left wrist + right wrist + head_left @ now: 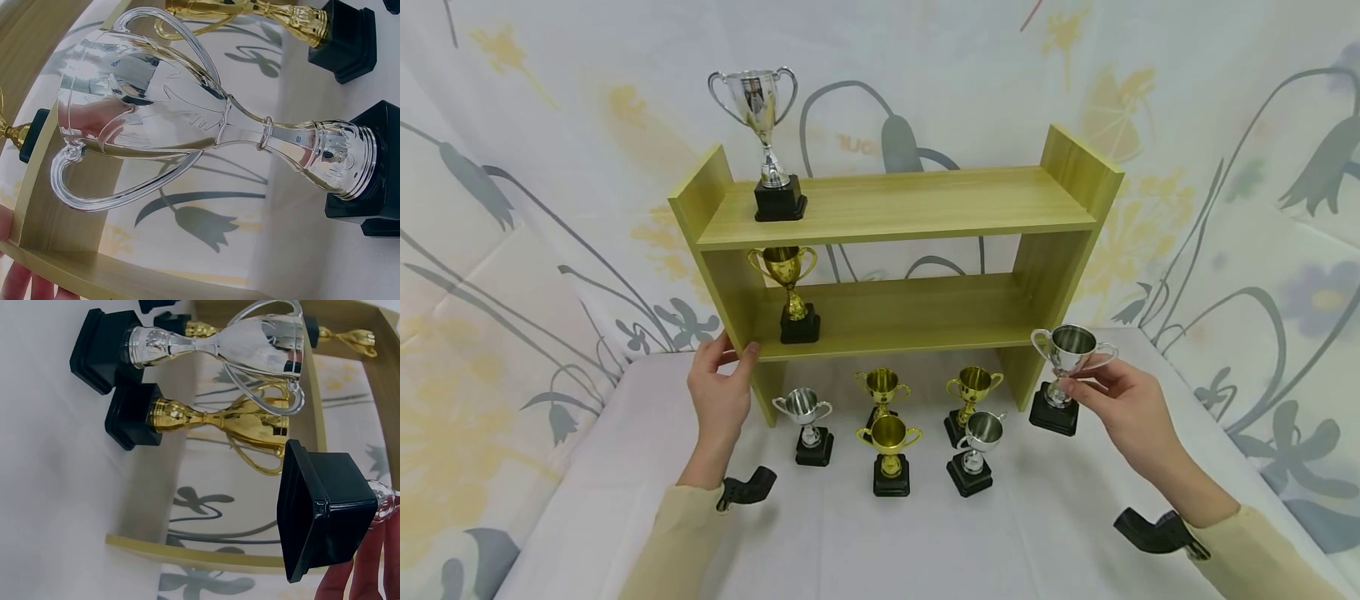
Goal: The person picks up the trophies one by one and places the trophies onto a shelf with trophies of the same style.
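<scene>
- Head cam: my L hand [721, 400] grips the shelf unit [917, 202] at its L side panel, thumb on the front edge, fingers round behind.
- Head cam: my R hand [1123, 400] pinches the held silver trophy [1070, 354] by its stem, thumb & fingers closed on it; it's tilted, off the tabletop [850, 550], near the foot of the unit's R side panel.
- Head cam: tall silver trophy [765, 125] stands upright on the top board, L end; mid-board gold trophy [793, 292] is below it, also L.
- Head cam: on the tabletop, L to R, I've got L silver trophy [808, 425], back gold trophy [882, 387] w/ front gold trophy [890, 450] before it, then R gold trophy [972, 392] w/ R silver trophy [977, 450] before it.
- L wrist cam: L silver trophy fills most of my pic; fingers [37, 287] show at the corner, by the panel edge.
- R wrist cam: black base [340, 506] of the held one hangs close to the lens, underside partly visible, fingers beside its stem. R silver & R gold stand close; can't tell if bases touch.
</scene>
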Demonstrator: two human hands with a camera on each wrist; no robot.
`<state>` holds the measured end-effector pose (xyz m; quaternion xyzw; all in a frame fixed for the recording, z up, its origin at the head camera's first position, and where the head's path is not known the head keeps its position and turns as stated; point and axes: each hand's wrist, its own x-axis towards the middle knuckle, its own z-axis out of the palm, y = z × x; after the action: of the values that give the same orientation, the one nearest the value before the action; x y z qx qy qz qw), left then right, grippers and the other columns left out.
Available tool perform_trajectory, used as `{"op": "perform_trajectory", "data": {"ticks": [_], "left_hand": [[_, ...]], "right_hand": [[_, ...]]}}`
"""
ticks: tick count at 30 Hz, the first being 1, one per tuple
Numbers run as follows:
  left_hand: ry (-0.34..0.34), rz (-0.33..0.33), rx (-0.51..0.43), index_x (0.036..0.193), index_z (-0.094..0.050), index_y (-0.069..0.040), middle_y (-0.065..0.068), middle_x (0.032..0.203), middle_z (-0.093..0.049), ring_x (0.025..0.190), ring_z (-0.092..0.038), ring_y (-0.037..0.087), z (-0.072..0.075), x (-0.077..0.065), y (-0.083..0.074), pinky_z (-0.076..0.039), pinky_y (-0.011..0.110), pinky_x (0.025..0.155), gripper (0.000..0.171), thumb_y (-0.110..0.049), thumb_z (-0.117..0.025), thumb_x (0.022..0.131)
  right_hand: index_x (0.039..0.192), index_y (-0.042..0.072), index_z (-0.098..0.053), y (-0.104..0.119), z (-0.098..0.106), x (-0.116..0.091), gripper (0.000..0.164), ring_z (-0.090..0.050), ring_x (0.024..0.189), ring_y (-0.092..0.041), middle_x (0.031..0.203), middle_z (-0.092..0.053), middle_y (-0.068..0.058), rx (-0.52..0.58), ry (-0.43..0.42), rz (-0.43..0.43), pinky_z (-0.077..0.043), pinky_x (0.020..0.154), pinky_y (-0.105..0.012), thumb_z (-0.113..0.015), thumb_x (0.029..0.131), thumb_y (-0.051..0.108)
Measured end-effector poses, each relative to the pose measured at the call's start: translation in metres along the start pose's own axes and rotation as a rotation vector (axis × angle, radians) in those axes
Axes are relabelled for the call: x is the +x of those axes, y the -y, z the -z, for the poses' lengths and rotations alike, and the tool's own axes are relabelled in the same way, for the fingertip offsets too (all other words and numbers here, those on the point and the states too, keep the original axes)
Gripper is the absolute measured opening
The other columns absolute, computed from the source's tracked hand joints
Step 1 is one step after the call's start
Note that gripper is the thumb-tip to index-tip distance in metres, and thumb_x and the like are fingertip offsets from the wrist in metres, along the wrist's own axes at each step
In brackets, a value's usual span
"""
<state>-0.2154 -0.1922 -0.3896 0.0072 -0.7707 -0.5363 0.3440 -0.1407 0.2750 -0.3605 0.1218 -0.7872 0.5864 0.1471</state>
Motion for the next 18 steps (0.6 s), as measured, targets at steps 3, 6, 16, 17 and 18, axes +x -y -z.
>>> {"op": "perform_trajectory", "data": {"ticks": [3, 6, 16, 17, 18], "left_hand": [[0.001, -0.002, 0.003, 0.130, -0.066, -0.004, 0.011, 0.100, -0.058, 0.089, -0.054, 0.010, 0.000, -0.001, 0.000, -0.047, 0.014, 0.066, 0.039, -0.007, -0.070, 0.091], [0.001, 0.003, 0.008, 0.130, -0.066, -0.004, 0.011, 0.100, -0.058, 0.089, -0.054, 0.010, 0.000, -0.001, 0.000, -0.047, 0.014, 0.066, 0.039, -0.007, -0.070, 0.091], [-0.003, 0.006, -0.001, 0.129, -0.066, -0.004, 0.011, 0.101, -0.059, 0.090, -0.054, 0.010, -0.001, -0.001, -0.002, -0.047, 0.015, 0.067, 0.039, -0.008, -0.071, 0.091], [-0.003, 0.005, 0.000, 0.129, -0.066, -0.003, 0.011, 0.101, -0.059, 0.090, -0.054, 0.011, 0.000, -0.001, -0.002, -0.047, 0.014, 0.067, 0.039, -0.008, -0.071, 0.091], [-0.003, 0.004, 0.002, 0.129, -0.066, -0.003, 0.012, 0.101, -0.059, 0.090, -0.054, 0.011, 0.000, -0.001, -0.002, -0.047, 0.014, 0.067, 0.039, -0.008, -0.071, 0.091]], "right_hand": [[0.101, -0.004, -0.062, 0.001, -0.001, 0.001, 0.011, -0.068, 0.087, -0.003, 0.094, -0.069, 0.008, -0.038, -0.005, -0.006, -0.053, 0.077, -0.016, -0.065, 0.091, -0.008], [0.102, -0.005, -0.061, 0.003, -0.001, 0.002, 0.011, -0.068, 0.088, -0.003, 0.095, -0.069, 0.008, -0.080, -0.005, -0.012, -0.053, 0.078, -0.016, -0.066, 0.092, -0.004], [0.103, -0.005, -0.062, 0.010, -0.002, 0.008, 0.013, -0.066, 0.090, -0.001, 0.096, -0.068, 0.010, -0.104, -0.011, 0.004, -0.052, 0.078, -0.015, -0.067, 0.091, -0.004], [0.104, -0.006, -0.062, 0.011, -0.002, 0.008, 0.014, -0.066, 0.091, -0.001, 0.097, -0.067, 0.010, -0.106, -0.011, 0.006, -0.052, 0.078, -0.014, -0.067, 0.091, -0.004], [0.105, -0.006, -0.063, 0.011, -0.002, 0.008, 0.014, -0.066, 0.091, -0.001, 0.097, -0.067, 0.010, -0.110, -0.012, 0.007, -0.052, 0.078, -0.014, -0.067, 0.091, -0.004]]}}
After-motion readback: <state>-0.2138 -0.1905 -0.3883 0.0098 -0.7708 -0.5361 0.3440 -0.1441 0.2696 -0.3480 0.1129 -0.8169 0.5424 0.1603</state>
